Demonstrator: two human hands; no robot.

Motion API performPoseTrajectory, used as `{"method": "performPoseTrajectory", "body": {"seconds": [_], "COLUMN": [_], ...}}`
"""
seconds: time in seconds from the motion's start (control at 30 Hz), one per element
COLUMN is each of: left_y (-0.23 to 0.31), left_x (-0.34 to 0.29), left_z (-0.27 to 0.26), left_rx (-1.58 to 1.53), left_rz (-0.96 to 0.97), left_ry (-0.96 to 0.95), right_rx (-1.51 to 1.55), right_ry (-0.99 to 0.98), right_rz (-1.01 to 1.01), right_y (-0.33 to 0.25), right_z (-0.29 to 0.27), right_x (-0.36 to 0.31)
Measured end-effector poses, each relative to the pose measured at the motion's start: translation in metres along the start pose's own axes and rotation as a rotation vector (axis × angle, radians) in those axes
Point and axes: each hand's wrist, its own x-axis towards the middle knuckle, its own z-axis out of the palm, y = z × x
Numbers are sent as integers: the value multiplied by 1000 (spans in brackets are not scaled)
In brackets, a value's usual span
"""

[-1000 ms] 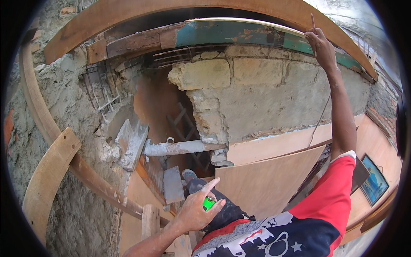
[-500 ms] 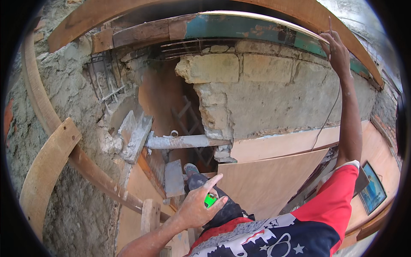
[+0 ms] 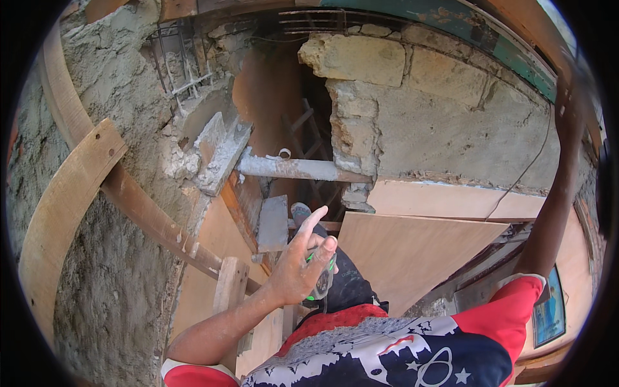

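My left hand (image 3: 298, 266) is in front of my body, its index finger and thumb stretched out. The other fingers curl round a small green and dark grey tape measure (image 3: 326, 277), partly hidden by the hand. My right arm reaches up at the far right. There my right hand (image 3: 571, 80) is dark and smeared by motion, beside the curved-looking wooden beam (image 3: 545, 35) and the end of the worn green-painted board (image 3: 525, 61). Whether its fingers hold anything does not show.
Wooden poles and a plank (image 3: 68, 219) cross the left side before a rough cement wall (image 3: 122, 258). A broken block wall (image 3: 451, 122) borders a gap spanned by a whitened bar (image 3: 290, 169). A plywood sheet (image 3: 400, 258) leans below. A framed picture (image 3: 549, 309) hangs right.
The view has shifted, so the beams sit higher and farther right. My right hand has gone from the board's edge toward the right rim. My left hand has turned, showing the tape measure's grey side.
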Motion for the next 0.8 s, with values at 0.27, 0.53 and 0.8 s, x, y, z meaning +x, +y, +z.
{"method": "performPoseTrajectory", "body": {"seconds": [0.27, 0.53, 0.8], "left_y": [-15, -27, -30], "left_x": [16, 18, 17], "left_z": [-13, -35, -42], "left_rx": [-718, -626, -595], "left_rz": [-134, -167, -166], "left_ry": [270, 414, 406], "right_rx": [969, 1847, 2159], "right_ry": [-303, -664, 840], "right_rz": [385, 1189, 731], "right_y": [-315, -407, -349], "right_z": [-32, -24, -76], "right_x": [-70, -78, 8]}}
